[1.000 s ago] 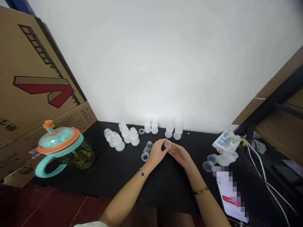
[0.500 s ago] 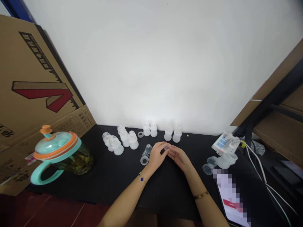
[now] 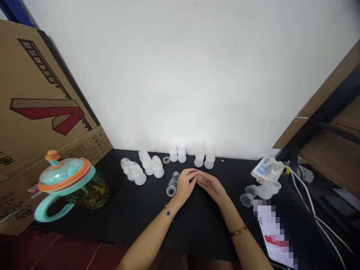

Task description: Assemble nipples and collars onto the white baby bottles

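Over the middle of the black table, my left hand (image 3: 185, 184) and my right hand (image 3: 213, 187) meet at the fingertips. Between them they pinch a small translucent piece (image 3: 199, 174), mostly covered by fingers, so its exact kind is unclear. Just left of my left hand lie a white bottle collar ring (image 3: 171, 191) and clear domed caps (image 3: 176, 177). Behind my hands stand two white baby bottles (image 3: 209, 160) with clear tops. Another pair of bottles (image 3: 182, 154) stands to their left, with a loose ring (image 3: 166, 160) beside it.
Several capped bottles (image 3: 137, 174) are grouped at the left. A large teal-lidded jug (image 3: 67, 180) stands near a cardboard box (image 3: 36, 93). On the right are clear caps (image 3: 246, 200), a white bottle (image 3: 268, 189), a power strip (image 3: 264, 168) with cables and a phone (image 3: 277, 240).
My hands stay together at nearly the same place, with the fingers shifting slightly around the small piece. The whole view has moved a little; the bottles have not moved on the table.
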A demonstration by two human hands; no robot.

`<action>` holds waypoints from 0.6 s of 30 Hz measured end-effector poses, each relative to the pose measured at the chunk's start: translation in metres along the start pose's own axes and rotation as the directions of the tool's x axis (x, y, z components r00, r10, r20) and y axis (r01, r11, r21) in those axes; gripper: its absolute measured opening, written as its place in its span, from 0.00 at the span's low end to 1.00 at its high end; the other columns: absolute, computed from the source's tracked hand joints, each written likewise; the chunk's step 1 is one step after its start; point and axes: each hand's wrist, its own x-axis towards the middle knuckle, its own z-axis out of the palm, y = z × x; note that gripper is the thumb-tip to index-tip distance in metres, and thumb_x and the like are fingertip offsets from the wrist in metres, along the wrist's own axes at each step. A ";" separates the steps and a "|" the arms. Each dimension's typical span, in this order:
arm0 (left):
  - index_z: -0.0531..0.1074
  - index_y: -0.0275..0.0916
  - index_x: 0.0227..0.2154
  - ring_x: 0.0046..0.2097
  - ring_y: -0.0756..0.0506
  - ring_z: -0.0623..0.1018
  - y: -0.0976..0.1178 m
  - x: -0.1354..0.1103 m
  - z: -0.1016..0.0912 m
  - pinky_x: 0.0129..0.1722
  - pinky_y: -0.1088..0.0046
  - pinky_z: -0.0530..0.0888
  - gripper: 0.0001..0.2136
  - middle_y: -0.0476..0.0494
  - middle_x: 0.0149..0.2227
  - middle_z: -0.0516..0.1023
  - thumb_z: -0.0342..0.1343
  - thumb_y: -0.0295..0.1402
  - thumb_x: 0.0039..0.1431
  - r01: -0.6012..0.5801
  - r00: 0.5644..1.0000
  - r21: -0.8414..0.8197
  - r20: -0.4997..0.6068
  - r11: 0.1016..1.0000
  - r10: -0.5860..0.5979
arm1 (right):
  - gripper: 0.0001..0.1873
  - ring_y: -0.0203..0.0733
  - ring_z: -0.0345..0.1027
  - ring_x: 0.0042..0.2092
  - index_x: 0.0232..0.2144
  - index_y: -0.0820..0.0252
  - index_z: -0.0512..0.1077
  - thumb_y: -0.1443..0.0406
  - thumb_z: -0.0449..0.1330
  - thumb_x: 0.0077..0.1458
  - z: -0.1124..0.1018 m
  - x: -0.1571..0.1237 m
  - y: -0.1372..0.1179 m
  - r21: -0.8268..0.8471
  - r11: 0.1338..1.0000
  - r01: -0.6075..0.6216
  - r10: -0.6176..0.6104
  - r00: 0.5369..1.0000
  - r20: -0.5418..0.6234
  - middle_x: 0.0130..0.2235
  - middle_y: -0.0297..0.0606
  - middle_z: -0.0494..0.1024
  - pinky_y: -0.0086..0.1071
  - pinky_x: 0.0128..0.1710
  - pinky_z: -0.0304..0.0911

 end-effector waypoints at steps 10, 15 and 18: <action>0.79 0.43 0.42 0.48 0.43 0.78 0.002 0.000 -0.001 0.51 0.62 0.75 0.09 0.43 0.44 0.81 0.54 0.34 0.66 0.031 0.999 -0.080 -0.009 0.996 -0.032 | 0.14 0.40 0.78 0.41 0.39 0.60 0.78 0.64 0.71 0.49 0.003 -0.002 -0.002 -0.040 0.999 0.014 -0.015 1.000 -0.010 0.40 0.39 0.83 0.32 0.47 0.70; 0.78 0.42 0.41 0.48 0.43 0.79 0.005 0.003 -0.002 0.51 0.62 0.75 0.09 0.43 0.44 0.81 0.53 0.35 0.66 0.114 0.993 -0.156 -0.014 0.981 -0.117 | 0.16 0.39 0.78 0.38 0.43 0.58 0.77 0.65 0.70 0.50 0.007 -0.004 -0.003 -0.078 0.997 0.023 -0.025 0.999 -0.027 0.40 0.38 0.83 0.34 0.46 0.71; 0.78 0.42 0.41 0.47 0.42 0.79 0.005 0.004 -0.002 0.50 0.63 0.76 0.10 0.42 0.44 0.81 0.52 0.37 0.66 0.182 0.982 -0.199 -0.004 0.963 -0.187 | 0.20 0.40 0.79 0.37 0.48 0.56 0.75 0.65 0.67 0.51 0.009 -0.004 -0.003 -0.114 0.993 0.043 -0.046 0.999 -0.029 0.40 0.38 0.83 0.35 0.46 0.71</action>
